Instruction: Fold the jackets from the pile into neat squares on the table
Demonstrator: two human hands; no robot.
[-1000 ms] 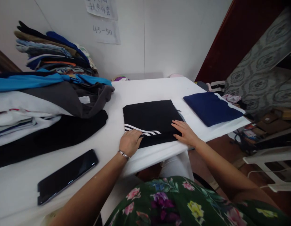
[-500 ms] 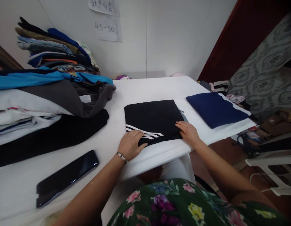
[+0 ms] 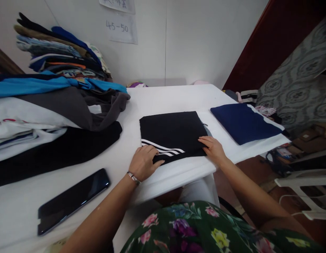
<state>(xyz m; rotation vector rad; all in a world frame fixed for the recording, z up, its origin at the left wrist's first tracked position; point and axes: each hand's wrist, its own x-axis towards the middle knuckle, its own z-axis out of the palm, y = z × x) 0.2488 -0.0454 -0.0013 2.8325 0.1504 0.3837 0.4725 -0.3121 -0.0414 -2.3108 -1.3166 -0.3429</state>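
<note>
A folded black garment (image 3: 170, 128) with white stripes lies flat on the white table in front of me. My left hand (image 3: 145, 161) is closed on its near left corner, fingers over the stripes and thumb along the near edge; a metal bracelet circles the wrist. At the near right corner, my right hand (image 3: 212, 149) grips the garment, its fingers on top and the thumb mostly hidden. A little grey cloth shows past the garment's right edge.
A folded navy garment (image 3: 244, 123) lies to the right on the white table (image 3: 168, 96). Left are a phone (image 3: 73, 201), loose clothes (image 3: 99, 105) and a tall stack of folded clothes (image 3: 63, 52). A white plastic stool (image 3: 305, 182) stands at lower right.
The view has shifted slightly. My left hand has slid a little to the left along the garment's corner; the right hand stays at its corner. The garment lies as before.
</note>
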